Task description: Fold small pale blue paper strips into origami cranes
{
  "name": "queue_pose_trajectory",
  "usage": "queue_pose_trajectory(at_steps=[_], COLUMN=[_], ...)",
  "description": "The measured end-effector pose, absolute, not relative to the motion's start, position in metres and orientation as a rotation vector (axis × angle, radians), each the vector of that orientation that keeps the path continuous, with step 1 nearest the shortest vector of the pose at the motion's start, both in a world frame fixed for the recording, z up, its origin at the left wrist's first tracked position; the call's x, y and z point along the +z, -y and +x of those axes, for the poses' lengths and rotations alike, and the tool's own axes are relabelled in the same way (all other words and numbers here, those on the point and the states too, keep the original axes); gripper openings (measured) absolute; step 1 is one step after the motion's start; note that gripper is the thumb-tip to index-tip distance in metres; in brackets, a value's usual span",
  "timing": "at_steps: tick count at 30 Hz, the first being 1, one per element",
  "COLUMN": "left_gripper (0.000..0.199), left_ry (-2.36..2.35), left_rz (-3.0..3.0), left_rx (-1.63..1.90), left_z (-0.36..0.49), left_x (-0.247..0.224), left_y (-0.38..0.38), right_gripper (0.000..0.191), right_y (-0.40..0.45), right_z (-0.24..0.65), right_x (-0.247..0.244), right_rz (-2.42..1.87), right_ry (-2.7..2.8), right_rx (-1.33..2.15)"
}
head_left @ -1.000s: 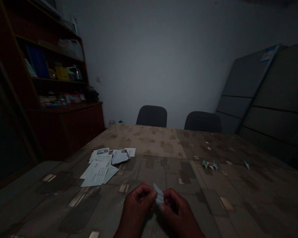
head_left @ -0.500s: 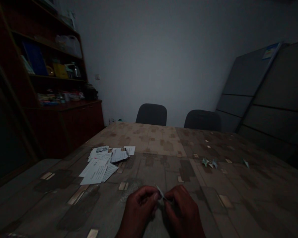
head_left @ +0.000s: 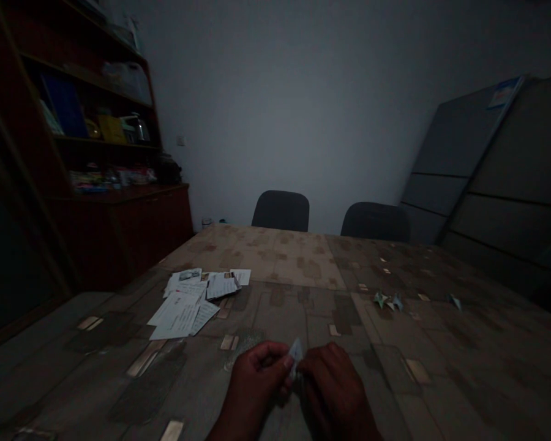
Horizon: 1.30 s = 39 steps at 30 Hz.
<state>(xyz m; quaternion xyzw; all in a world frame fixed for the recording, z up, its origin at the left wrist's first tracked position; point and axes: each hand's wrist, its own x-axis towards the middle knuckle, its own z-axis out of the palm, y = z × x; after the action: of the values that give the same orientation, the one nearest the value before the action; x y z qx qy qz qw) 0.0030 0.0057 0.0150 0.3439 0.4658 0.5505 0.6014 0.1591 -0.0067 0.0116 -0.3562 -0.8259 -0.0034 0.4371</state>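
Close to the table's near side, my left hand pinches a small pale piece of folded paper between thumb and fingers, its pointed tip upward. My right hand is closed at the paper's right lower edge, fingers curled together; dim light hides exactly how its fingertips grip. Several small folded paper figures stand in a group to the right, and a single paper figure sits farther right. Left of my hands lies a loose pile of printed paper cards.
A patterned cloth covers the table. Behind its far edge stand two dark chairs, the left chair and the right chair. A dark red cabinet with filled shelves is at left; grey panels lean at right.
The folded paper has turned so more of its face shows, with its tip upright. My right fingers have curled in closer against it. My left hand has hardly moved.
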Motion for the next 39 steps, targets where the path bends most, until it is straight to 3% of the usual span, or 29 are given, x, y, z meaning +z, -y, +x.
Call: queue_pose_trajectory(at_steps=[5,10,24,39], left_gripper=[0.044,0.039,0.043,0.034], left_ry=[-1.023,-1.008,-0.900,-0.941], left_rz=[0.763,0.787,0.846,0.849], left_rx=[1.233,1.210,1.196,1.233], left_z=[0.001,0.002,0.002,0.004], left_x=[0.010,0.015,0.022,0.016], left_y=[-0.007,-0.001,0.011,0.010], right_gripper=[0.013,0.018,0.023,0.026], right_y=[0.008,0.010,0.008,0.006], right_z=[0.163,0.160,0.156,0.157], right_x=[0.023,0.025,0.018,0.019], right_rz=[-1.184,-1.203,-1.136,-1.115], right_ry=[1.756,1.639,1.407,1.323], right_rx=[0.507,0.822,1.094,1.213])
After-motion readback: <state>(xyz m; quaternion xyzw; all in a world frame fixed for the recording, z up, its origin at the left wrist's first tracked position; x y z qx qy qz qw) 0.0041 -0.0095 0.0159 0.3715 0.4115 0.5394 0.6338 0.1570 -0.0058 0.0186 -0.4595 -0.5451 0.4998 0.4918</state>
